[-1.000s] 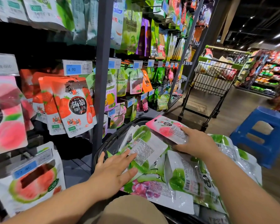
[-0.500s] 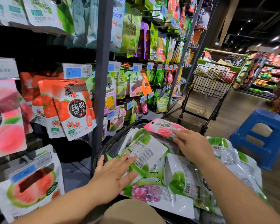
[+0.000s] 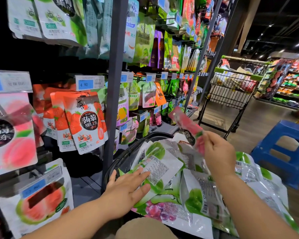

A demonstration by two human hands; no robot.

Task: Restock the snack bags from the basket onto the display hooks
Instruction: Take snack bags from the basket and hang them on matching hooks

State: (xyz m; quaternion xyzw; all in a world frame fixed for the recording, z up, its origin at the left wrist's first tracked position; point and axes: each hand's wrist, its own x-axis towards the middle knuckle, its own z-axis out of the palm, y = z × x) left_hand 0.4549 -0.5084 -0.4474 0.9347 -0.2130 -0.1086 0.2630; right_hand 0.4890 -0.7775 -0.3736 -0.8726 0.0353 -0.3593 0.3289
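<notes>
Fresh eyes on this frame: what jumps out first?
The right hand pinches a pink bag in the air above the basket of green bags, centre right. The left hand rests flat on that pile, lower centre. Red strawberry bags hang at left, and a blue stool stands at far right.

My one view is the head camera, wide-angle, worn on the person's head and facing forward and down. It sits close above the basket (image 3: 128, 150), with the display rack (image 3: 114, 94) near on the left and the shopping cart (image 3: 231, 90) farther off ahead-right.
</notes>
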